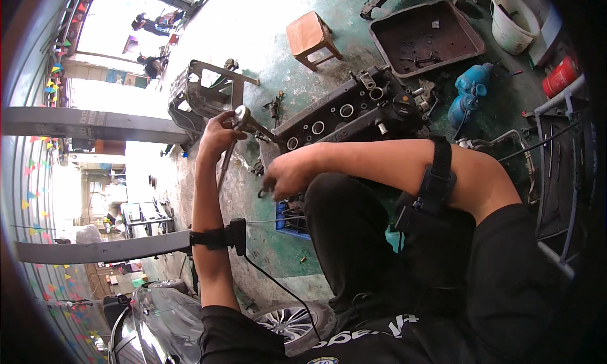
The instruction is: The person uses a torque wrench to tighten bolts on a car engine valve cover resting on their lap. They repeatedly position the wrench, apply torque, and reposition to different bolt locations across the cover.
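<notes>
Head cam: left hand [218,135] is clamped on the top of a metal wrench [243,114], its shaft slanting toward the left end of the black engine [334,121]. Right hand [294,174] is curled near that end, can't tell if it's gripping anything.

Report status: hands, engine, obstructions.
Left hand gripping socket wrench near its head; right hand near engine, grip unclear. Black valve cover facing upward. Right forearm hides part of engine's near side.
</notes>
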A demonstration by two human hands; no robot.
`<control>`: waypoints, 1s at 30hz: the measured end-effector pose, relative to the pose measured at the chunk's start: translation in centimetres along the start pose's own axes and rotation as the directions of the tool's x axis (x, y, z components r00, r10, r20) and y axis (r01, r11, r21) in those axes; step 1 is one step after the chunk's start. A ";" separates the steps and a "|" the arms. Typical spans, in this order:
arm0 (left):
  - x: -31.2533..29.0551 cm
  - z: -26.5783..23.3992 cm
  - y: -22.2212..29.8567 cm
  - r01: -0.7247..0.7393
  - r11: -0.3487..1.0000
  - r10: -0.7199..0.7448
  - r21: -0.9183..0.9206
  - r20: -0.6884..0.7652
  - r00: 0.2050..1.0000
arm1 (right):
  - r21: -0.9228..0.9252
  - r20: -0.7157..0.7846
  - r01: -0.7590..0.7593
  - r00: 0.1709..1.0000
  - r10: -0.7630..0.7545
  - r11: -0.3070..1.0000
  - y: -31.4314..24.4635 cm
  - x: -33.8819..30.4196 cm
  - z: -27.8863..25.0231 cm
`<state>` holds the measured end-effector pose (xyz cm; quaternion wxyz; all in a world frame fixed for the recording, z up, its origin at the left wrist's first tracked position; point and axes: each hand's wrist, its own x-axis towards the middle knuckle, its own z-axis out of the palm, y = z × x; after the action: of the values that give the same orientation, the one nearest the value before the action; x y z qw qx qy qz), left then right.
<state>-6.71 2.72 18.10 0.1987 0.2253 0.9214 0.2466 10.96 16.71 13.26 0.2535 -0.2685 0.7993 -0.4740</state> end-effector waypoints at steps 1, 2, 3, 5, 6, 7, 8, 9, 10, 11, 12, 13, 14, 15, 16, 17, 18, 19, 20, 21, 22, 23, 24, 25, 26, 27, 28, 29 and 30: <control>0.1 -0.2 -0.5 -0.022 0.999 0.021 0.047 0.022 1.000 | -0.057 0.028 -0.042 0.999 0.044 0.998 -0.1 -0.2 0.1; 0.1 -0.1 -1.0 -0.043 0.999 0.043 0.005 0.030 0.999 | -0.165 -0.002 -0.039 0.999 0.039 0.986 0.1 -0.3 0.0; 0.5 -0.2 -1.3 0.047 0.988 -0.047 0.146 -0.001 0.999 | -0.283 -0.021 -0.039 0.999 0.034 0.958 0.4 -0.5 -0.1; 0.6 0.4 -2.5 -0.155 0.894 0.242 0.421 -0.163 0.957 | -0.265 -0.138 -0.110 0.988 0.075 0.958 1.4 -0.7 -0.3; 0.7 0.5 -3.1 -0.155 0.885 0.265 0.438 -0.200 0.943 | -0.252 -0.197 -0.149 0.975 0.100 0.956 1.9 -0.8 -0.6; 0.8 0.6 -3.6 -0.179 0.874 0.307 0.452 -0.226 0.925 | -0.233 -0.211 -0.187 0.968 0.138 0.954 2.4 -0.8 -0.9; 0.9 0.8 -4.1 -0.180 0.859 0.334 0.478 -0.257 0.907 | -0.213 -0.226 -0.227 0.958 0.178 0.950 2.8 -0.6 -1.2; 1.1 0.9 -4.5 -0.195 0.921 0.282 0.338 -0.231 0.931 | -0.192 -0.240 -0.266 0.946 0.217 0.945 3.1 -0.5 -1.5; 1.1 1.0 -4.8 -0.173 0.964 0.214 0.203 -0.204 0.955 | -0.191 -0.253 -0.278 0.941 0.226 0.942 3.3 -0.5 -1.8; 1.1 1.1 -4.9 -0.145 0.989 0.146 0.018 -0.153 0.977 | -0.171 -0.288 -0.271 0.933 0.215 0.947 3.4 -0.5 -2.0; 1.1 1.2 -4.9 -0.264 0.938 0.298 0.224 -0.138 0.944 | -0.168 -0.321 -0.255 0.927 0.192 0.952 3.4 -0.5 -2.3; 1.0 1.3 -4.8 -0.215 0.951 0.252 0.220 -0.157 0.955 | -0.163 -0.344 -0.250 0.921 0.183 0.954 3.3 -0.6 -2.4; 1.1 1.5 -4.5 -0.165 0.964 0.200 0.209 -0.160 0.967 | -0.168 -0.336 -0.260 0.922 0.193 0.951 3.2 -0.7 -2.5; 1.3 1.8 -4.1 -0.091 0.977 0.124 0.195 -0.165 0.978 | -0.171 -0.333 -0.267 0.922 0.200 0.948 3.2 -0.8 -2.6; 1.4 2.1 -3.7 -0.122 0.992 0.113 -0.045 -0.157 0.981 | -0.174 -0.328 -0.274 0.922 0.207 0.946 3.1 -0.9 -2.7; 1.3 2.3 -3.3 -0.105 0.994 0.102 0.002 -0.255 0.962 | -0.170 -0.317 -0.284 0.922 0.221 0.944 3.0 -0.9 -2.7; 1.3 2.8 -3.1 -0.026 1.000 0.024 -0.004 -0.295 0.955 | -0.159 -0.319 -0.298 0.918 0.236 0.941 3.0 -0.9 -2.6; 1.3 3.2 -3.0 0.016 1.000 -0.019 -0.012 -0.339 0.940 | -0.143 -0.317 -0.314 0.913 0.256 0.939 3.1 -0.9 -2.6; 1.4 3.3 -2.9 0.021 0.997 -0.043 -0.071 -0.326 0.944 | -0.130 -0.325 -0.312 0.910 0.257 0.941 3.2 -0.8 -2.5; 1.5 3.4 -3.0 -0.009 0.991 -0.032 -0.132 -0.302 0.953 | -0.127 -0.331 -0.339 0.900 0.282 0.932 3.3 -0.7 -2.5; 1.6 3.3 -3.2 -0.042 0.980 -0.015 -0.195 -0.282 0.959 | -0.124 -0.345 -0.347 0.894 0.287 0.930 3.5 -0.6 -2.5; 1.8 3.2 -3.4 -0.077 0.983 0.024 -0.168 -0.298 0.954 | -0.121 -0.356 -0.354 0.888 0.292 0.927 3.7 -0.4 -2.5; 2.1 3.2 -3.8 -0.115 0.983 0.065 -0.145 -0.315 0.947 | -0.119 -0.355 -0.350 0.889 0.289 0.929 3.9 -0.2 -2.5; 2.3 3.1 -4.1 -0.153 0.981 0.105 -0.123 -0.330 0.938 | -0.116 -0.354 -0.348 0.890 0.289 0.930 4.2 -0.1 -2.5; 2.7 3.3 -4.3 -0.225 0.961 0.143 -0.160 -0.411 0.900 | -0.113 -0.355 -0.349 0.889 0.290 0.930 4.6 0.0 -2.6; 3.0 3.3 -4.5 -0.154 0.981 0.091 -0.117 -0.426 0.900 | -0.116 -0.352 -0.357 0.887 0.298 0.927 4.9 0.0 -2.7; 3.3 3.2 -4.6 -0.060 0.997 0.031 -0.057 -0.422 0.906 | -0.118 -0.350 -0.365 0.886 0.305 0.923 5.1 0.1 -2.7; 3.5 3.3 -4.6 0.018 0.999 -0.036 -0.045 -0.435 0.900 | -0.122 -0.342 -0.381 0.883 0.321 0.917 5.3 0.1 -2.7; 3.6 3.3 -4.5 0.035 0.980 -0.118 -0.196 -0.431 0.895 | -0.130 -0.342 -0.381 0.884 0.319 0.915 5.5 0.2 -2.7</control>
<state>-9.52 2.29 12.03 0.0148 0.1080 0.9240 0.3666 8.00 20.53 9.50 0.1776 -0.0634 0.9069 -0.3768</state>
